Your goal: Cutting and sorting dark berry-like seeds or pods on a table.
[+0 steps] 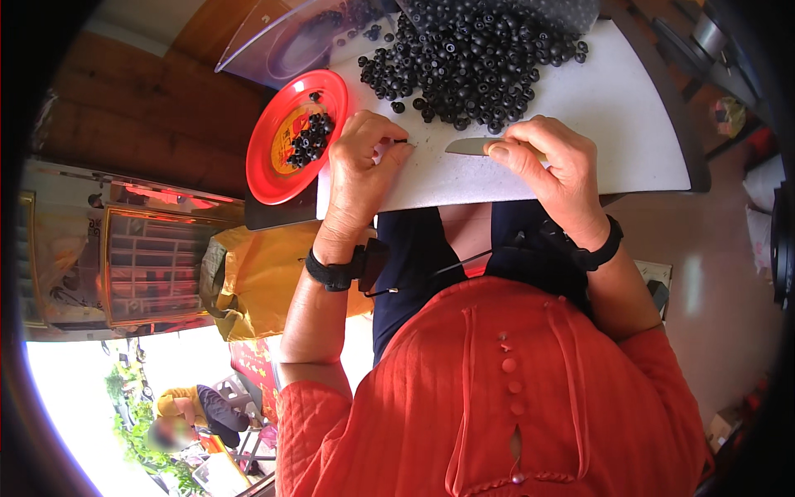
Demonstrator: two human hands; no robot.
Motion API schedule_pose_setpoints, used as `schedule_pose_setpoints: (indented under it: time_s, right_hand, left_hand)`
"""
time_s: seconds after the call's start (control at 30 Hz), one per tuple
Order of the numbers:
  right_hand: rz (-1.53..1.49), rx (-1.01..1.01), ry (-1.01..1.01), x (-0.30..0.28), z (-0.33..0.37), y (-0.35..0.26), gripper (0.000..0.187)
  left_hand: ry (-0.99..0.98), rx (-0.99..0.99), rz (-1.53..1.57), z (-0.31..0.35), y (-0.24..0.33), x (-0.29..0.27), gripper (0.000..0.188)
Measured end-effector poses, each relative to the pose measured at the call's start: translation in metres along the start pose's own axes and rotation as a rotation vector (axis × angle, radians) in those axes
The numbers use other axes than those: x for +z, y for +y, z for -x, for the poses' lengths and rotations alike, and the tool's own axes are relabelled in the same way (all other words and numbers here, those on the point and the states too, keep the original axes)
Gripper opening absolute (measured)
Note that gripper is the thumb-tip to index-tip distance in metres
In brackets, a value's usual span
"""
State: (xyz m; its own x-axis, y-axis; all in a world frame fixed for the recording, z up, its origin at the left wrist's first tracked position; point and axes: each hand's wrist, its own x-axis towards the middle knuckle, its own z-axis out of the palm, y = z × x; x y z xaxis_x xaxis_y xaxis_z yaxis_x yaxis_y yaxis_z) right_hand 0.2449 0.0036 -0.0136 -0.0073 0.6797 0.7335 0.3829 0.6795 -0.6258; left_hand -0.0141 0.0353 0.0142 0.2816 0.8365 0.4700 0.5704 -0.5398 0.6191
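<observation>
My left hand [361,162] is closed in a pinch over the white tabletop [633,116]. A small black round part [402,141] shows at its fingertips. In my right hand [565,162] is a small knife [465,147], its blade pointing left toward the pinched part, apart from it. Just beyond both hands lies a heap of black round parts [472,66], many with a hole or hollow. To the left of my left hand sits a red plate [260,176] holding a smaller cluster of black parts [310,142].
A clear plastic sheet or bin wall [273,41] stands at the far left, partly round the heap. A yellow bag [257,282] is below the table's left edge. Another person [199,410] is bent over in the background at lower left. Dark equipment [704,50] stands far right.
</observation>
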Motion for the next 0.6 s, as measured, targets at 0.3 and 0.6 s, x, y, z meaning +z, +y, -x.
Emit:
schedule_pose_setpoints:
  time_s: [0.3, 0.6]
  right_hand:
    - [0.029, -0.007, -0.014, 0.000, 0.000, -0.001, 0.020]
    - [0.033, 0.005, 0.003, 0.002, 0.000, -0.003, 0.020]
  left_hand:
    - [0.110, -0.088, -0.083, 0.011, 0.005, -0.007, 0.019]
    - [0.020, 0.097, -0.326, -0.003, -0.003, -0.005, 0.010]
